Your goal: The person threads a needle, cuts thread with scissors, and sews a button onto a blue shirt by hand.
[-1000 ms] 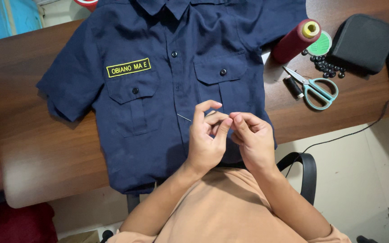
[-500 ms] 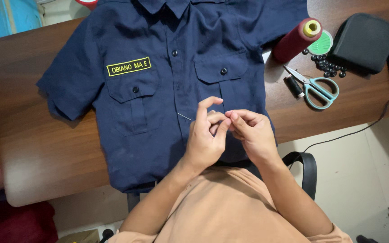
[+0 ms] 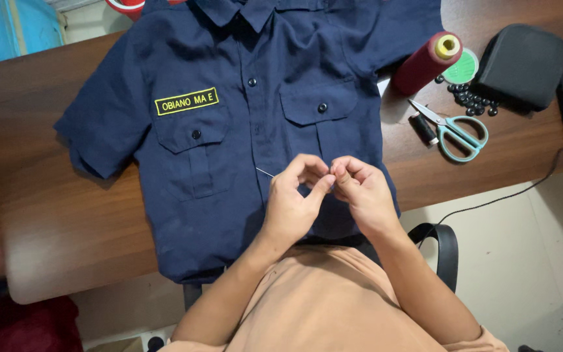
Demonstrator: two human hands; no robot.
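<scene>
My left hand [image 3: 292, 203] pinches a needle [image 3: 265, 173] in closed fingers; my right hand [image 3: 360, 193], fingers curled tight beside it, pinches something I cannot make out, above the navy shirt [image 3: 229, 143] on the table [image 3: 47, 208].

A home sewing desk: beyond the hands a wooden table [image 3: 47, 215] holds a navy shirt [image 3: 229, 130], maroon thread cone [image 3: 421, 65], scissors [image 3: 457, 130] and loose black buttons [image 3: 470, 98].
</scene>
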